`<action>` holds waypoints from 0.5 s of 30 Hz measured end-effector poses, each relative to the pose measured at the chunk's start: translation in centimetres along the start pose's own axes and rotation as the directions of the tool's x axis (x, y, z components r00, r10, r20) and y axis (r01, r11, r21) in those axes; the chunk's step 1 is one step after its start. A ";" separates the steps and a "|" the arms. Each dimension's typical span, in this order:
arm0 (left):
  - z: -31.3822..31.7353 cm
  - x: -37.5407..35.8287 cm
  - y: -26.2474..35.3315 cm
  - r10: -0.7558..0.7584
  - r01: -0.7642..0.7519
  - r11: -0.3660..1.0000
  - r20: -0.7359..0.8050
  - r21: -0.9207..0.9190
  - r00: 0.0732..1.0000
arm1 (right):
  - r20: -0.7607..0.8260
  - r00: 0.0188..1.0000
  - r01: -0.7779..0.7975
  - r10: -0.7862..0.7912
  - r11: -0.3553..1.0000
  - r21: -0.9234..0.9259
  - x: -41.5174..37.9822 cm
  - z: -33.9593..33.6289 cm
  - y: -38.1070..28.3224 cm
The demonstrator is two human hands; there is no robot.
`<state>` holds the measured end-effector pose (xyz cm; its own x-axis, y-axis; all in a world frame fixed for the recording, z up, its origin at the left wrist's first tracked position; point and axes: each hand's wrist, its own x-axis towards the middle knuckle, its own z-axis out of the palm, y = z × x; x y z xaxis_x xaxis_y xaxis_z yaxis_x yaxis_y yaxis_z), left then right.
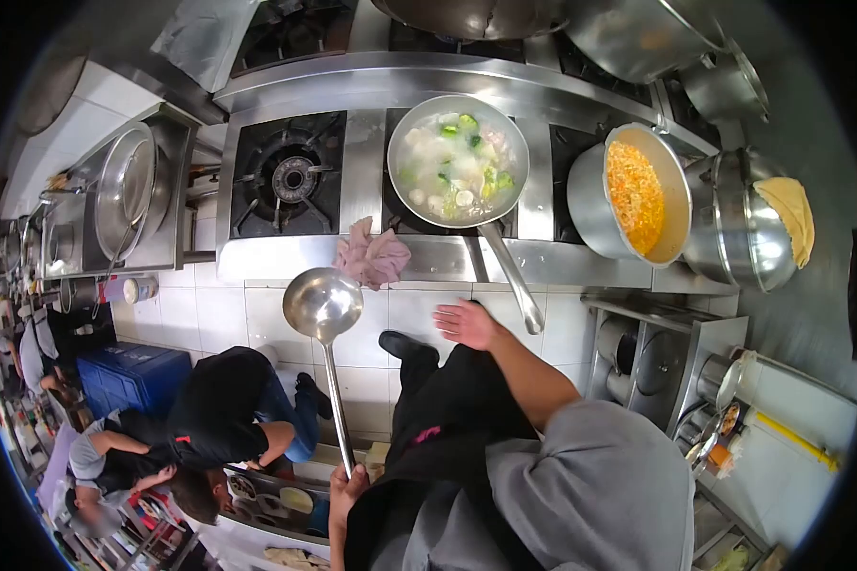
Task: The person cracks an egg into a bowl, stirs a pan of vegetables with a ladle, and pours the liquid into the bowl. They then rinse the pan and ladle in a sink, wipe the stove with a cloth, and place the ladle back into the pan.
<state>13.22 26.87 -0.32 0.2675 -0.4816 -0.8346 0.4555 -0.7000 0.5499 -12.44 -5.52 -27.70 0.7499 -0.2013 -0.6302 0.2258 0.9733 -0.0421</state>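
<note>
My left hand (346,487) is closed around the long handle of a steel ladle (322,303), whose empty bowl hangs in front of the stove's edge. My right hand (467,324) is open with fingers spread, just left of the handle (512,278) of a frying pan (457,162), not touching it. The pan sits on a burner and holds white pieces and green vegetables in liquid. A crumpled pink cloth (371,255) lies on the stove's front ledge between ladle and pan handle.
An unlit burner (290,176) lies left of the pan. To the right are a pot of orange food (633,195) and stacked steel pots (743,228). Another person (219,419) crouches on the floor at lower left beside a blue crate (133,376).
</note>
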 end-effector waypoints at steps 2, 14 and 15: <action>1.6 -0.5 1.0 0.038 -0.038 0.999 -0.012 -0.002 0.999 | 0.315 0.948 -0.006 -0.055 0.982 0.190 -6.1 -1.8 -2.6; 14.1 -3.2 0.0 0.096 -0.106 0.984 -0.074 -0.145 0.993 | -0.157 0.987 -0.075 0.014 0.919 -0.386 -13.5 8.5 -11.7; 14.9 -2.8 -1.7 0.163 -0.169 0.974 -0.049 -0.151 0.985 | -0.210 0.976 -0.035 -0.066 0.894 -0.447 -13.1 8.6 -11.6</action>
<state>-0.94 21.58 1.50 0.3800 -0.5628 -0.7341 0.5269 -0.5205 0.6719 -19.51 -15.12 -12.30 0.5862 -0.2376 -0.7745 -0.1022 0.9267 -0.3616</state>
